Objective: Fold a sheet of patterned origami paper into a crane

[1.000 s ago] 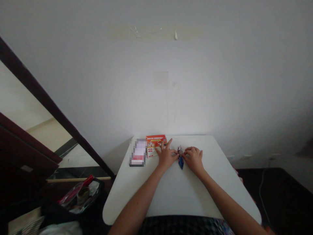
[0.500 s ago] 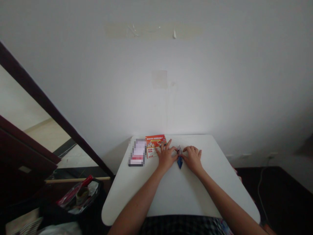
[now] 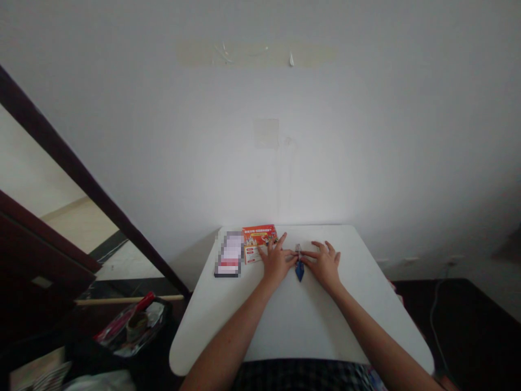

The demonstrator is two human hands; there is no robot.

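A small folded paper piece [image 3: 300, 265], dark blue with a pale tip, lies on the white table [image 3: 301, 320] between my hands. My left hand [image 3: 277, 258] rests to its left, fingers stretched out, thumb and forefinger touching the paper's edge. My right hand [image 3: 324, 262] lies on the other side with fingers spread, its forefinger pressing on the paper's upper part. Neither hand lifts the paper.
An orange printed booklet [image 3: 258, 240] lies at the table's far edge, partly under my left fingers. A phone-like slab [image 3: 229, 260] sits left of it. A wall stands right behind the table. A bag with clutter [image 3: 130, 325] sits on the floor at the left.
My right hand's fingers have gone from curled to spread flat beside the paper. The left hand and the paper have hardly moved.
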